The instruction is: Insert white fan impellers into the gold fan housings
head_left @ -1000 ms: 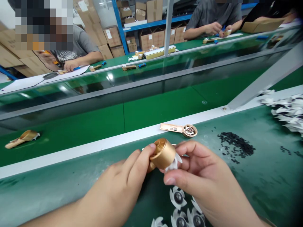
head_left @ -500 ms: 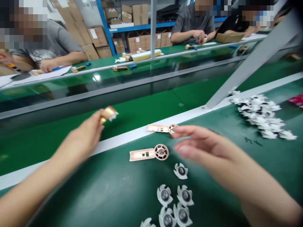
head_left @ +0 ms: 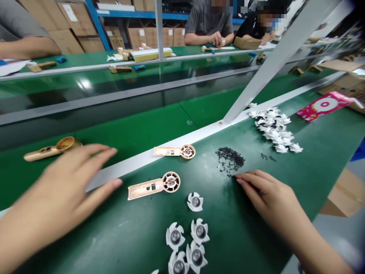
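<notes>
My left hand (head_left: 75, 182) is open, its fingers spread and blurred, with nothing in it. Just beyond it a gold handheld-fan housing (head_left: 42, 153) lies on the green belt, partly hidden by the hand. My right hand (head_left: 265, 201) has thumb and fingers pinched together at the near edge of a heap of tiny black pieces (head_left: 230, 158); what the fingertips hold, if anything, is too small to make out. Between the hands lie two pinkish-gold fan shell halves (head_left: 146, 188), each with a spoked round end. Several white fan impellers (head_left: 195, 201) lie nearest me.
A pile of white impellers (head_left: 275, 127) lies at the right, beside a pink drink carton (head_left: 325, 105) with a straw. A slanted metal post (head_left: 256, 72) rises from the white table edge. Across the belt, co-workers (head_left: 211, 26) sit at a green bench with fan parts.
My left hand has let go of the gold housing, which now lies on the belt. My right hand has moved from the shells to the black pieces and pinched closed. The view has turned right.
</notes>
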`<state>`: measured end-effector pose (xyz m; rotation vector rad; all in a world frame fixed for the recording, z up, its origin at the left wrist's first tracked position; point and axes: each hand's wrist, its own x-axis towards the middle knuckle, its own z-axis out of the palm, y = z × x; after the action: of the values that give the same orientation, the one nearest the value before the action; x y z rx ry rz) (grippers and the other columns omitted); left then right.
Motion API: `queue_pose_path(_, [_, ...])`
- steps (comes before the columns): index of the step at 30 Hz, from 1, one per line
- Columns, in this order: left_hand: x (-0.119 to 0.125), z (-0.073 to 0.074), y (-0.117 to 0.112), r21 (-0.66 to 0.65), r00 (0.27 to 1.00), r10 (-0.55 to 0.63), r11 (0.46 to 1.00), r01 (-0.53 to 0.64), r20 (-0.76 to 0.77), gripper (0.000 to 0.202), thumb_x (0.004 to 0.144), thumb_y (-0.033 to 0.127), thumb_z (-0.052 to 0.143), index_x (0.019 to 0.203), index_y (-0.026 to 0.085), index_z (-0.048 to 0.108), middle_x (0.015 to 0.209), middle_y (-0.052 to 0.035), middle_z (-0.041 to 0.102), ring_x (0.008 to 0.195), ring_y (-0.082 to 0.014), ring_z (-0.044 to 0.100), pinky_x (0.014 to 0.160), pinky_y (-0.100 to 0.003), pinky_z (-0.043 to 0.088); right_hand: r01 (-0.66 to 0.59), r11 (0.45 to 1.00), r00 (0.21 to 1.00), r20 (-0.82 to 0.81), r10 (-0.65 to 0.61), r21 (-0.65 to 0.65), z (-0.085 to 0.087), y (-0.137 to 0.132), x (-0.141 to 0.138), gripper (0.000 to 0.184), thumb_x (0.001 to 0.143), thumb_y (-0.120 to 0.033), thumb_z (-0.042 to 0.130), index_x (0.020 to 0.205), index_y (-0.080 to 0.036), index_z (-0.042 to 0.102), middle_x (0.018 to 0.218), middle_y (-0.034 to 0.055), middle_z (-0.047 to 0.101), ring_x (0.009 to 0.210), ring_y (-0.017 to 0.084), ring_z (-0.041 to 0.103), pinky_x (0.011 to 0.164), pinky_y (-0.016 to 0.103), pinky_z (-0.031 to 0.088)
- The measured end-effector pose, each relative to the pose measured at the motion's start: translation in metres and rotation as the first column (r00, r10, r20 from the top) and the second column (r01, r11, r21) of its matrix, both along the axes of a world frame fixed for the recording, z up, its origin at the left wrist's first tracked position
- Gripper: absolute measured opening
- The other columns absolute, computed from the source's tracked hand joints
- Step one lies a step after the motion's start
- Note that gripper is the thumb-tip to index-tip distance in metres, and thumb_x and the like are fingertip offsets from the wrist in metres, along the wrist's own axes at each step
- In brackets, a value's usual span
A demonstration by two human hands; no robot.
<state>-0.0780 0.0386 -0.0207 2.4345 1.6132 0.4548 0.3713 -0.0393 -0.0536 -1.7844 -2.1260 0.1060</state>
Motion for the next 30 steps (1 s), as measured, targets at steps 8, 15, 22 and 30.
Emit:
queue_pose_path(8, [0.071, 0.0, -0.013, -0.296, 0.954, -0.298, 0.916, 0.272, -0.046, 0.038, 0.1, 0.04, 0.045, 0.131, 0.024, 0.06, 0.119, -0.01, 0.062, 0.106, -0.0262, 0.062, 0.089, -0.036, 0.051, -0.143, 0.989, 0.973, 0.179, 0.149, -0.044, 0.0, 0.017, 0.002, 0.029, 0.104, -0.027, 0.04, 0.098, -0.014, 0.065, 0.095, 0.0107, 0.067, 0.075, 0.022, 0.071, 0.067, 0.035, 0.056])
queue_pose_path(15, [0.083, 0.026, -0.025, -0.561, 0.976, -0.196, 0.8, 0.213, 0.093, 0.016, 0.098, 0.033, 0.046, 0.107, 0.027, 0.058, 0.095, -0.0007, 0.067, 0.078, -0.0177, 0.064, 0.064, -0.026, 0.046, -0.145, 0.987, 0.966, 0.205, 0.156, -0.067, 0.0, 0.025, -0.001, 0.025, 0.101, -0.026, 0.038, 0.088, -0.017, 0.058, 0.082, 0.0081, 0.059, 0.058, 0.021, 0.062, 0.054, 0.035, 0.047])
queue_pose_path(22, [0.067, 0.021, -0.032, -0.369, 0.976, -0.174, 0.922, 0.116, -0.13, 0.018, 0.096, 0.033, 0.049, 0.108, 0.023, 0.059, 0.099, -0.0058, 0.068, 0.085, -0.0243, 0.065, 0.068, -0.033, 0.048, -0.196, 0.973, 0.98, -0.04, 0.193, -0.118, 0.022, 0.02, -0.038, 0.011, 0.099, -0.023, 0.045, 0.089, -0.023, 0.049, 0.086, 0.0024, 0.055, 0.07, 0.016, 0.059, 0.064, 0.028, 0.048])
queue_pose_path(30, [0.096, 0.019, -0.058, -0.07, 0.773, -0.634, 0.773, 0.631, -0.023, 0.035, 0.095, 0.017, 0.048, 0.128, 0.022, 0.058, 0.124, -0.0079, 0.063, 0.108, -0.0254, 0.058, 0.088, -0.041, 0.046, -0.393, 0.86, 0.831, -0.526, 0.18, -0.327, 0.055, -0.001, -0.098, 0.016, 0.099, -0.017, 0.04, 0.087, -0.025, 0.046, 0.076, -0.0033, 0.048, 0.065, 0.012, 0.049, 0.059, 0.024, 0.042])
